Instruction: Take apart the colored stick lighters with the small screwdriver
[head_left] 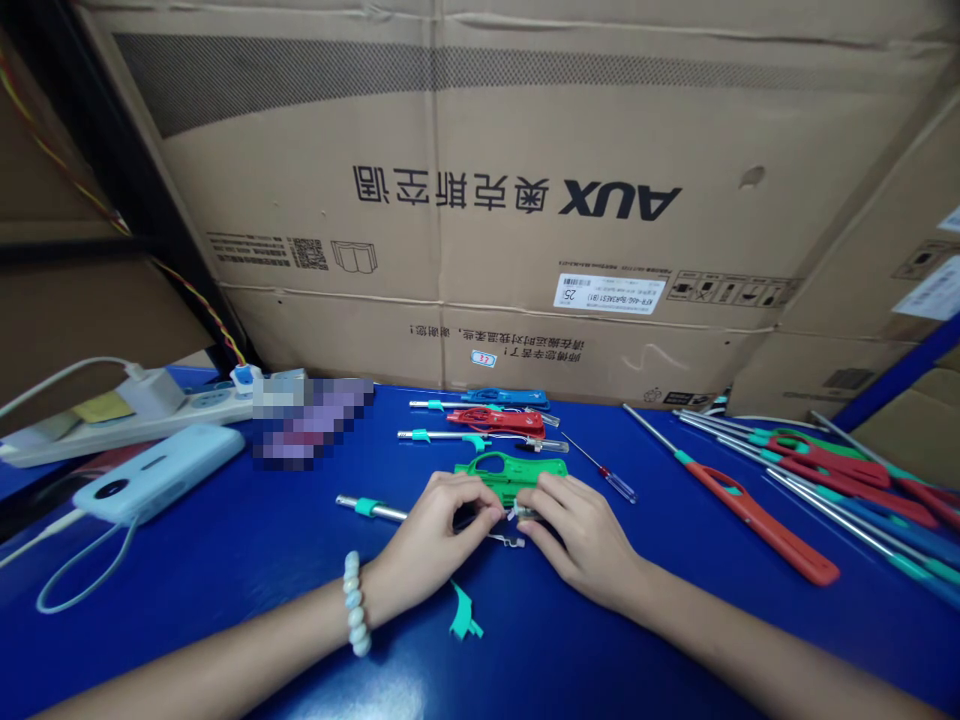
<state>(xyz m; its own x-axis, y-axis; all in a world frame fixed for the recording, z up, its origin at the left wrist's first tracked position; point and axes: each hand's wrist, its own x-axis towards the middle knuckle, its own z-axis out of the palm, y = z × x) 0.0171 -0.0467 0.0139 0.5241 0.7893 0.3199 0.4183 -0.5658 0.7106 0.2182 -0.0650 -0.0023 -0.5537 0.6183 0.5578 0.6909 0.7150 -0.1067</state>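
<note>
My left hand (450, 515), with a beaded bracelet on its wrist, has thumb and fingertips pinched together; what sits between them is too small to make out. Close to its fingertips, my right hand (574, 525) grips a small lighter part (524, 513) with a whitish end, mostly covered by the fingers. Just behind both hands lies a green lighter handle shell (536, 468), partly hidden. A metal lighter tube (369, 507) with a teal collar runs under my left hand. Below the hands are a small white piece with a wire (511, 541) and a teal trigger (463, 612).
Opened blue (510, 401) and red (501, 421) lighters lie behind, beside a screwdriver (618, 483). An orange lighter (765, 522) and several others are on the right. A power bank (161, 475) and power strip (217, 402) stand left; a cardboard wall (480, 120) closes the back.
</note>
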